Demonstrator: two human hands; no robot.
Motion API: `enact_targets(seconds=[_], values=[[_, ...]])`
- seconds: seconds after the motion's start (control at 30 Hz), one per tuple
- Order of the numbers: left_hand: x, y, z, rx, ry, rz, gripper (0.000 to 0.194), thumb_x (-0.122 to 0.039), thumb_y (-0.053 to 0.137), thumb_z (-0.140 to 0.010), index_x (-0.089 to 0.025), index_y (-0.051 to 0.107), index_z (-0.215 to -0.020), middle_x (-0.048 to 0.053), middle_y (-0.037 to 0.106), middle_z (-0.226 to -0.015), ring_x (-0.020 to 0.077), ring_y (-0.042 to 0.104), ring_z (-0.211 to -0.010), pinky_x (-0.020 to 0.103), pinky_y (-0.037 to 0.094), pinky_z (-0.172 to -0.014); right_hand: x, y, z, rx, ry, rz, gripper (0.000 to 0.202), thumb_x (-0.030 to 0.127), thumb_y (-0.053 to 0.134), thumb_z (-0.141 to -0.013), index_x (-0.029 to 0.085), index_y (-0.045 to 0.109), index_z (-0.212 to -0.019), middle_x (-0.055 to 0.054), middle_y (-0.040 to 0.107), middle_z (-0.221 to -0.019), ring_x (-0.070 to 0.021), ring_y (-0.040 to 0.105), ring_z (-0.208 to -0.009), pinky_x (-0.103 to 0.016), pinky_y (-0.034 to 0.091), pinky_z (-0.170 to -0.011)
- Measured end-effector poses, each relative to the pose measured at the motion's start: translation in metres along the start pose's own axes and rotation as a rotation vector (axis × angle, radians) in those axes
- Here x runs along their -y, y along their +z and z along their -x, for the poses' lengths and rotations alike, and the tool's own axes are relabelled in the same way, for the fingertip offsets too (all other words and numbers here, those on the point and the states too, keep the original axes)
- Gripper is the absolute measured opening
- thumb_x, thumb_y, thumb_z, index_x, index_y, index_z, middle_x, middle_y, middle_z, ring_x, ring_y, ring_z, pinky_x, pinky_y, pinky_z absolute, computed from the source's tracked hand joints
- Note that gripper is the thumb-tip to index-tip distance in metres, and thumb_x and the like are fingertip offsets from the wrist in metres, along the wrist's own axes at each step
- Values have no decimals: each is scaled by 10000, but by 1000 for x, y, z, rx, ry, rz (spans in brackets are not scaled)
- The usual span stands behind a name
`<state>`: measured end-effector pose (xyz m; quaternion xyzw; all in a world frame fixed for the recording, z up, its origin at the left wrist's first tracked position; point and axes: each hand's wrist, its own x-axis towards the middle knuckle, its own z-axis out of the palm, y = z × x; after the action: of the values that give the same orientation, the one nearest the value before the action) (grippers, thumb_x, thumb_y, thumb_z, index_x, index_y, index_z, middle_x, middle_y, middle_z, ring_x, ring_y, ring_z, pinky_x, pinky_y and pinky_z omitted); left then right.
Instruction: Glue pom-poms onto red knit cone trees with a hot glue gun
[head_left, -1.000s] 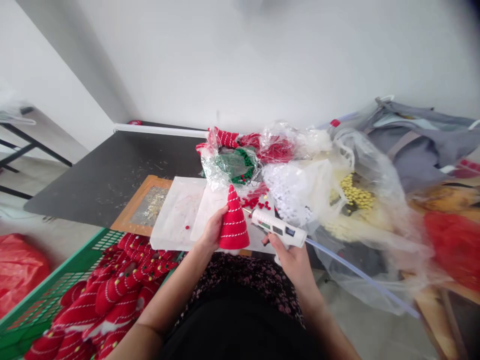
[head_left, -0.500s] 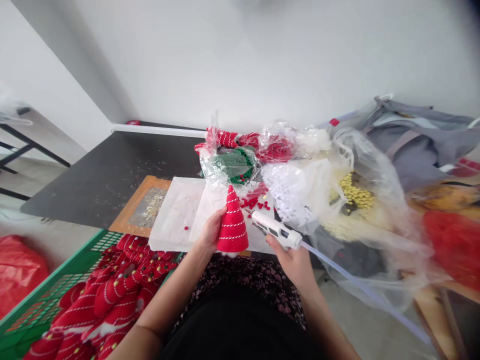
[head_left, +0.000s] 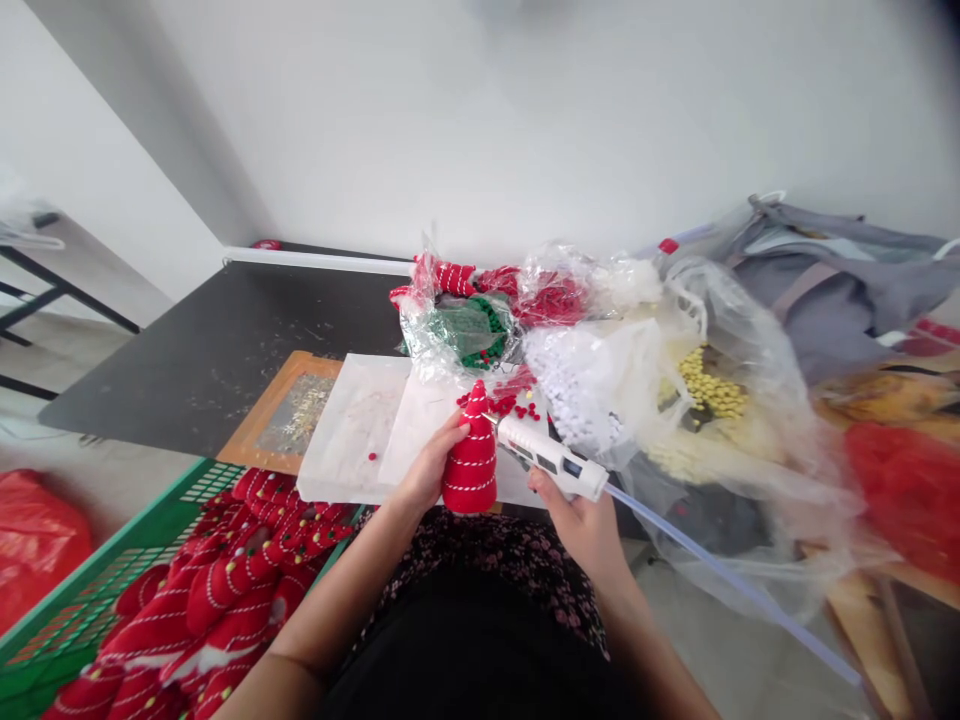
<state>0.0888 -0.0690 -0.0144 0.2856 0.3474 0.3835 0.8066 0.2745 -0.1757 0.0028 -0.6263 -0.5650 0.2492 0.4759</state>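
Note:
A red felt cone (head_left: pixel 472 465) with white stitched stripes is gripped by my left hand (head_left: pixel 431 462), its tip pointing away from me. My right hand (head_left: pixel 581 520) is closed round a white glue gun (head_left: pixel 551 455). The gun's nozzle is at the cone's upper right side; whether it touches the felt I cannot tell. A long translucent glue stick (head_left: pixel 720 575) runs out of the gun's back end. Small red pom-poms (head_left: pixel 521 408) lie on the white paper (head_left: pixel 352 420) just beyond the cone and gun.
A green basket (head_left: pixel 161 535) of decorated red cones stands at the lower left. Wood-framed mesh (head_left: pixel 296 415) lies on the black table (head_left: pixel 202 345). Bags of green (head_left: pixel 472 330), white (head_left: pixel 574 390) and yellow pom-poms (head_left: pixel 712 385) sit at the back and right. A grey bag (head_left: pixel 840 265) is far right.
The cone has turned and shifted slightly right in my left hand, its tip now lower in view. The glue gun has moved a little left, bringing its nozzle to the cone.

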Motion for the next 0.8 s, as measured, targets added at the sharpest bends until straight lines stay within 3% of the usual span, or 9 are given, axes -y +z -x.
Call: enact_targets(seconds=[0.33,0.53,0.8], values=[[0,-1,1,-47,-27,29,635,-446,829,-745,-174,686,-1301,81,782,-1033,256,732,-890,322,554,-781,4,-3,4,-104,-15,169,273,471,696,-950,204,750,-962,-91,772,-842,-261,737,-761,-359,611,-757],[1,0,2,-38,9,-29,551,-418,840,-748,-168,716,-1224,71,782,-973,236,716,-852,291,525,-762,13,5,1,-145,56,-17,308,490,671,-960,195,761,-976,-127,794,-943,-293,766,-879,-341,637,-714],[1,0,6,-45,22,-82,425,-396,822,-772,-177,744,-1128,60,777,-969,211,689,-825,276,498,-762,7,7,-2,-137,43,-40,315,501,684,-944,211,738,-835,-107,789,-840,-283,769,-824,-370,661,-759]])
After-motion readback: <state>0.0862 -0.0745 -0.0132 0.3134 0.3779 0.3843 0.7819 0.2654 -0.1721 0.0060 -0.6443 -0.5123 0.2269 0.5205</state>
